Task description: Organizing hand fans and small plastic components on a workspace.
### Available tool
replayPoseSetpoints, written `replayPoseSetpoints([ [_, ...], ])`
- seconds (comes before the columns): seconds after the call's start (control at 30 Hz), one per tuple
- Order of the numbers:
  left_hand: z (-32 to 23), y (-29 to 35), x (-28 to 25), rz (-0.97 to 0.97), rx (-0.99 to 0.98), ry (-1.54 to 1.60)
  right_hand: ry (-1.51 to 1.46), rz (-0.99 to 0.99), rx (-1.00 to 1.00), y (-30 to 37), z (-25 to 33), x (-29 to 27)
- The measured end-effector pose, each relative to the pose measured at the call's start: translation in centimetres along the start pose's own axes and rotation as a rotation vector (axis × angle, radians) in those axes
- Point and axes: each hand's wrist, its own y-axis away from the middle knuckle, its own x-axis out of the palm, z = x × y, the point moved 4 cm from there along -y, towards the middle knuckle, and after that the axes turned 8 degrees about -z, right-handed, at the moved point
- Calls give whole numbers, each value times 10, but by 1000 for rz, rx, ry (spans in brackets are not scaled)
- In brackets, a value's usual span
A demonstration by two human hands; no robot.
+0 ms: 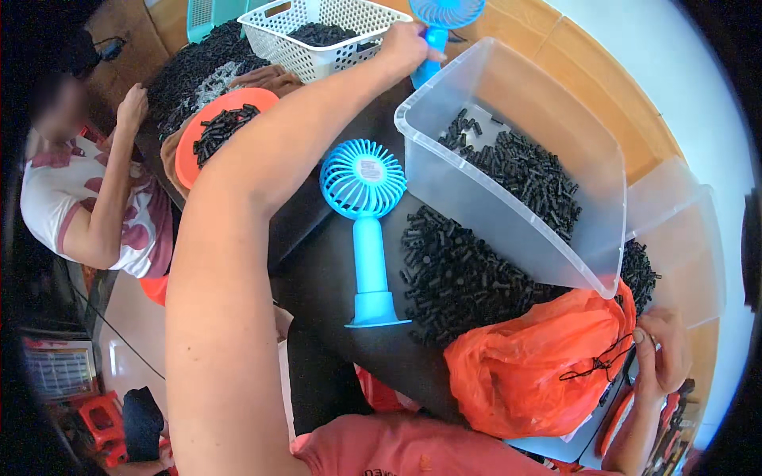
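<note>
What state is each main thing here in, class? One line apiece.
Left hand, closed around far fan
Far fan, held by handle
Right hand, pinching dark cord
Dark cord, tangled
Near fan, unheld; standing or lying unclear
Clear bin, lidless, partly filled with black pieces
White basket, lidless, holding black pieces
Orange dish, bearing heaped black pieces
Red bag, crumpled

Small workshop, apparently: black parts (460, 266) heaped left of right fingers (648, 361); more in bin (492, 210) beyond them.
</note>
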Motion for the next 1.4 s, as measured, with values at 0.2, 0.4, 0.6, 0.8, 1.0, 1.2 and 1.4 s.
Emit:
replayPoseSetpoints([
  [0.2, -68, 8, -37, 80, -9, 386, -62, -23, -105, -33, 28, 13],
  [0.4, -122, 26, -102, 7, 16, 288, -353, -11, 3, -92, 58, 42],
  [0.6, -171, 65, -122, 90, -76, 262, -663, -152, 73, -202, 65, 133],
  [0.8, -169, 87, -119, 69, -230, 442, -684, -155, -136, -245, 82, 200],
  [1.0, -163, 87, -114, 149, -241, 313, -870, 79, 46, -264, 79, 234],
  [1.2, -154, 84, -109, -21, -220, 347, -404, -188, -356, -270, 93, 228],
  [1.4, -157, 91, -108, -38, -291, 492, -163, -143, -353, -271, 95, 220],
])
